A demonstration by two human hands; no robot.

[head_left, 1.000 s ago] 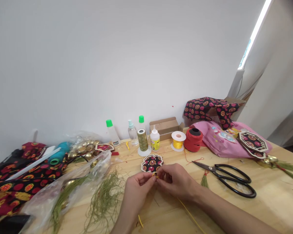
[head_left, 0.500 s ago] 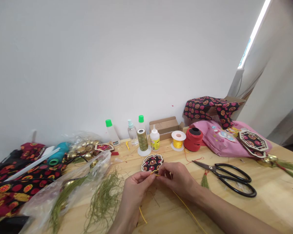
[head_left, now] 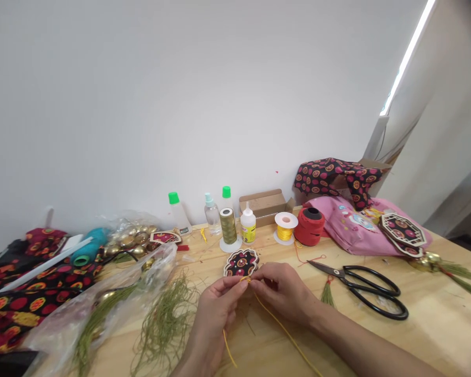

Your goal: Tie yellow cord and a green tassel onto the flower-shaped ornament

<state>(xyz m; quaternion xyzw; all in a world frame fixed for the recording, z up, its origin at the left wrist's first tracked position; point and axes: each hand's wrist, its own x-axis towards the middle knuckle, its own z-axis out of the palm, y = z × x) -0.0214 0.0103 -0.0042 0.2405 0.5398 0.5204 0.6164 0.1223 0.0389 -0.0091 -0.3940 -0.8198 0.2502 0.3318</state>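
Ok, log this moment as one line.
left hand: pinching yellow cord | right hand: pinching yellow cord | scalloped ornament: beyond hands | scissors: right of hands

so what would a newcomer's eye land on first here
Probably the left hand and right hand at the front centre, their fingertips together on a bright yellow cord, just in front of a scalloped, patterned ornament. Next might come the large black-handled scissors lying to the right of the hands, then the pink bag farther back on that side.
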